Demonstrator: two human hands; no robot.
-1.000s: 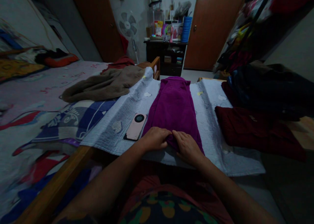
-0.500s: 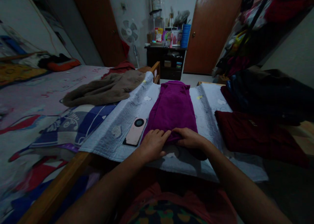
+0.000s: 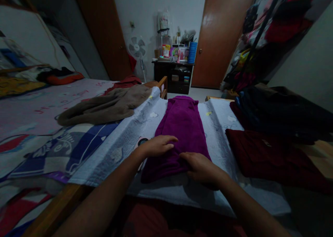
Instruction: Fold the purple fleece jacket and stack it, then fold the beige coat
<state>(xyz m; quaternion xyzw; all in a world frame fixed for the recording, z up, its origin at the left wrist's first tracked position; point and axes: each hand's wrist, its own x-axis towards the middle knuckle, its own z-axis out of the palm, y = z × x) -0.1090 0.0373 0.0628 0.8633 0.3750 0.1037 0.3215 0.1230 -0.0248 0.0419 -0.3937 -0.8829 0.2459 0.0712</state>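
A purple garment [image 3: 182, 126] is laid lengthwise on a pale quilted cloth [image 3: 125, 140], as seen from the head. Its left side is touched by a loosely open left hand [image 3: 157, 146]; its near part is met by the right hand [image 3: 203, 166], though whether fabric is pinched cannot be told. Light, soft and floppy handling is suggested, best gripped at both near corners. Small boxes [image 3: 175, 78] are held in a dark cabinet [image 3: 178, 88].
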